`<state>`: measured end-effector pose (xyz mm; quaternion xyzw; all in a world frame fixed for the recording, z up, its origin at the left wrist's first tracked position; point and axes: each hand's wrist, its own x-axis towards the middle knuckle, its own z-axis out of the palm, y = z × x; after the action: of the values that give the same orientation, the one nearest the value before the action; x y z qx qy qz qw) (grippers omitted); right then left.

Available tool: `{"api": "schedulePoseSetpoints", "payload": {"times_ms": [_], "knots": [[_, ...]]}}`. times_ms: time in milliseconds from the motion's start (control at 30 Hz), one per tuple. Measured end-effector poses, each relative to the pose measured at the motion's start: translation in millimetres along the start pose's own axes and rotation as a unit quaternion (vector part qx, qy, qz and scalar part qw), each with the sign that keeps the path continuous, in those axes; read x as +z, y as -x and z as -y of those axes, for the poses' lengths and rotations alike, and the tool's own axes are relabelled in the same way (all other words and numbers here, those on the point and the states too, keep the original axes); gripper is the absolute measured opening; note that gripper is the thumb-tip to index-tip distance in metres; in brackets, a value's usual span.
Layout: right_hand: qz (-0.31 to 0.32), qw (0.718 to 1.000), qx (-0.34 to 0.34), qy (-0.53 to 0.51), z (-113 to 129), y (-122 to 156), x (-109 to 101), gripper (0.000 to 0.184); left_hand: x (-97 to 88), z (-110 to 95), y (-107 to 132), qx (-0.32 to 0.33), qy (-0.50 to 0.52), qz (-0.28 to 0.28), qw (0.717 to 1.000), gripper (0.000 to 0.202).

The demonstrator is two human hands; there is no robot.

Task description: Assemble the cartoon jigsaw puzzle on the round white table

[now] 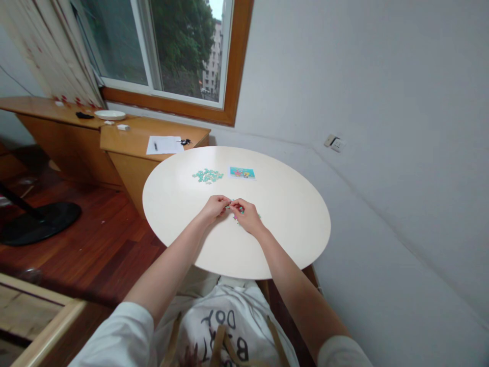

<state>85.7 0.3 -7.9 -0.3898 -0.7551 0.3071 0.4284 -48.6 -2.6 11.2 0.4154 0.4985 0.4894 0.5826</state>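
Note:
Over the middle of the white oval table, my left hand and my right hand meet at the fingertips. Both are closed in a pinch on a small greenish jigsaw puzzle piece, mostly covered by the fingers. Beneath my right hand lies a patch of pink and teal puzzle pieces, largely hidden by that hand. Farther back on the left is a loose pile of pale green puzzle pieces. To its right lies a teal picture card with colourful figures.
Behind the table's left side stands a wooden cabinet, bearing a sheet of paper, a black object and a white plate. A black round stand base rests on the floor at left. A white wall borders the right side.

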Motion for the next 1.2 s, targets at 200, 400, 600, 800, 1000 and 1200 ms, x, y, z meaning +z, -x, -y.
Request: {"api": "schedulePoseSetpoints", "payload": {"times_ms": [200,400,600,800,1000,1200], "knots": [[-0.010,0.999,0.026,-0.031,3.3,-0.4,-1.4,0.009,-2.3,4.2,-4.3,0.000,-0.013,0.000,1.000,0.017],[-0.016,0.999,0.023,-0.035,5.6,0.6,-1.7,0.013,-3.0,7.6,-7.5,0.017,-0.016,-0.009,1.000,0.022],[-0.032,0.999,0.024,-0.021,5.2,1.0,-2.6,0.020,-0.5,7.9,-7.4,0.053,-0.057,-0.053,0.996,0.011],[-0.004,0.999,0.040,-0.004,4.1,1.1,-2.1,0.027,1.3,8.6,-9.8,0.112,-0.095,-0.079,0.986,0.007],[-0.016,0.996,0.072,-0.058,-4.6,-1.6,2.9,0.026,1.3,8.1,-8.6,0.142,-0.118,-0.077,0.980,0.009],[-0.051,0.982,0.112,-0.140,-9.8,-6.9,4.2,0.023,1.3,8.5,-7.4,0.152,-0.138,-0.063,0.977,0.012]]}}
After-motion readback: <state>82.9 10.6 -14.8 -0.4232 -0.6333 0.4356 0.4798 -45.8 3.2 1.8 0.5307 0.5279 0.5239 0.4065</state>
